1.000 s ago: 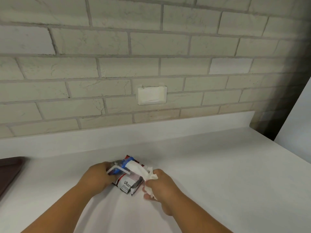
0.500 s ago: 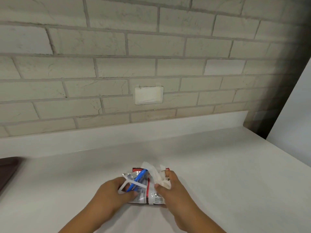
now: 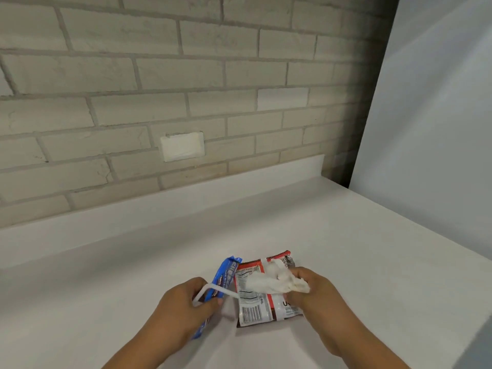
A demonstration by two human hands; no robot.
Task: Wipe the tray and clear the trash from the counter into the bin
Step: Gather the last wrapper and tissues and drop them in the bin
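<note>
The trash looks gathered but not yet binned. The left hand [image 3: 183, 310] grips a blue snack wrapper [image 3: 226, 272] and a bent white straw [image 3: 218, 288]. Just beside it, the right hand [image 3: 319, 299] clutches a crumpled white tissue [image 3: 266, 283] and a red-and-white snack wrapper [image 3: 253, 307], low over the counter [image 3: 359, 249]. Carrying it all to the bin remains. Neither bin nor tray is in view, so whether the tray is wiped cannot be told.

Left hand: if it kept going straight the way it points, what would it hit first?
Probably the red-and-white wrapper by the right hand; the left hand angles toward it, though depth is unclear.
</note>
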